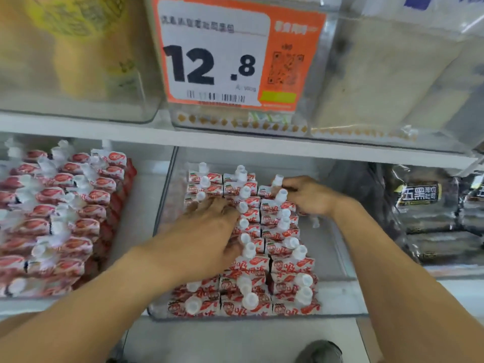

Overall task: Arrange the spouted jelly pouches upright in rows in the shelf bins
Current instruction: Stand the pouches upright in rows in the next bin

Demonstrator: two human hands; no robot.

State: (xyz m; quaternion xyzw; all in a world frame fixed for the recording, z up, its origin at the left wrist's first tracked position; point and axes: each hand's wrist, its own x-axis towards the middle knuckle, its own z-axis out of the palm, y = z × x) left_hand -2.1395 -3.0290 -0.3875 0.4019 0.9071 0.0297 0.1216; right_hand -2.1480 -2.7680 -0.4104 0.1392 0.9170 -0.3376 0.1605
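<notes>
Red-and-white spouted jelly pouches point(284, 265) stand upright in three rows inside the clear middle bin point(337, 258) on the lower shelf. Our left hand point(209, 226) lies flat, fingers extended, pressing on the left row. Our right hand point(305, 195) curls its fingers around a back pouch point(273, 189) of the right row. A second bin point(146, 205) to the left holds more pouches; an orange price tag point(235, 53) hangs above.
</notes>
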